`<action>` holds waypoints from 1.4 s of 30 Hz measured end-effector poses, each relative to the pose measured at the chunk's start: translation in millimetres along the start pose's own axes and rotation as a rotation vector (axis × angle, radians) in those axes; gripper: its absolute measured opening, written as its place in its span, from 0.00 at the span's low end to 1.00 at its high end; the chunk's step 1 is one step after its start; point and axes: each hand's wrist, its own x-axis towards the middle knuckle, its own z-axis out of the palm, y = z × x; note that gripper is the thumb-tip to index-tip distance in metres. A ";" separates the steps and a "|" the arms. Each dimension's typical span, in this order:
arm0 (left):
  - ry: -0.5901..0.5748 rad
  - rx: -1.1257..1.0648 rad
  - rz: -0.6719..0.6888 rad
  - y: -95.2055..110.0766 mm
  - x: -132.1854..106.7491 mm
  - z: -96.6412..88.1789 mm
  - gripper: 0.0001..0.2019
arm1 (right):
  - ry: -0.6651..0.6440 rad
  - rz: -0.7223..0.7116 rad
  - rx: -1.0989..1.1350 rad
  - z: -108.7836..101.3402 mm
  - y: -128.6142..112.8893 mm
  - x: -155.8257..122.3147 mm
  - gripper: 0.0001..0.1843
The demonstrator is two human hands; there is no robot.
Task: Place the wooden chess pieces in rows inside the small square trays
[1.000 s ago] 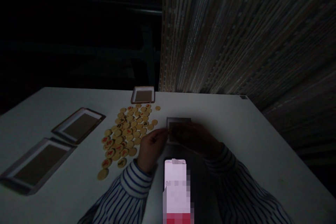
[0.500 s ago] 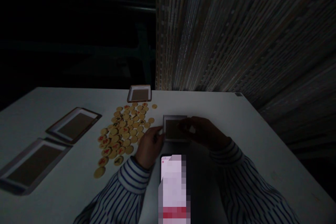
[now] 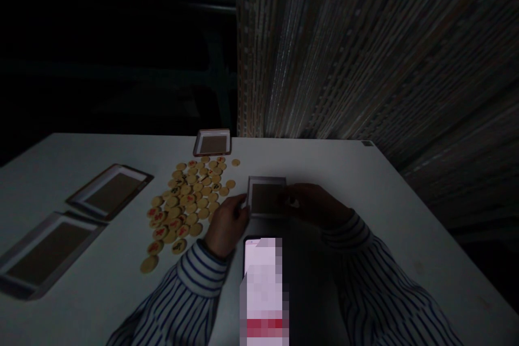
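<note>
A small square box tray with a pale rim and brown floor sits on the white table in front of me. My left hand grips its left edge, fingers curled. My right hand, dark in shadow, holds its right edge with closed fingers. Just left of the tray lies a spread of several round yellow game discs with red and black marks. Both sleeves are striped.
A lit phone lies close to me between my arms. Another small square tray sits at the table's far edge. Two larger rectangular trays lie at the left. A ribbed curtain hangs behind.
The small tray has come out from under my right hand and now shows fully between both hands. The view has drifted slightly right.
</note>
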 end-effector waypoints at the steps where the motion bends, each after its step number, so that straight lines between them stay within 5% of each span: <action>1: 0.001 0.001 0.001 0.1 -0.2 -0.5 0.18 | -0.004 0.002 -0.002 0.5 0.2 -0.1 0.09; 21: 0.005 0.073 -0.106 1.0 -1.2 -15.6 0.19 | -0.043 -0.006 -0.033 9.4 1.3 1.1 0.10; 42: 0.018 0.127 -0.057 4.4 -2.4 -18.2 0.17 | -0.177 0.045 -0.081 15.2 -3.4 9.3 0.10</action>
